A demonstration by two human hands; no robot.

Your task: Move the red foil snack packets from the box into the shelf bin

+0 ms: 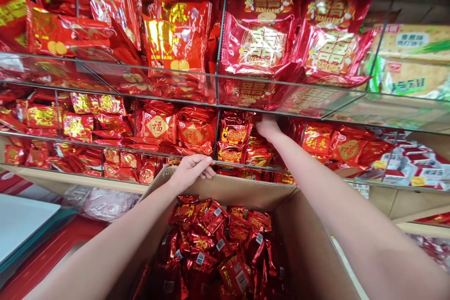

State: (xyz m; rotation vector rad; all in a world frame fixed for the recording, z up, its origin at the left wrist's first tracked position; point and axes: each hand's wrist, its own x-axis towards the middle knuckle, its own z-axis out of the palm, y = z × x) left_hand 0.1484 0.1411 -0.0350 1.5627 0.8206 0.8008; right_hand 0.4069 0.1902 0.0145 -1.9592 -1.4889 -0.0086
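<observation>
Your left hand (192, 167) has its fingers curled over the far rim of the carton (309, 243); your right hand (269, 129) reaches into a shelf compartment (242, 165), fingertips hidden, grasp indeterminable. Shelf packets (234, 136) partly stock it; many red packets (213, 215) lie unshelved in the carton, lower layers unseen, near end cut off.

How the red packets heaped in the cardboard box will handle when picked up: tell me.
The red packets would probably feel slippery, as their wrappers are glossy. Their creased, thin-looking wrapping suggests ends that fold easily. Jumbled loosely in the cardboard box, they may well slide about when one is lifted.
</observation>
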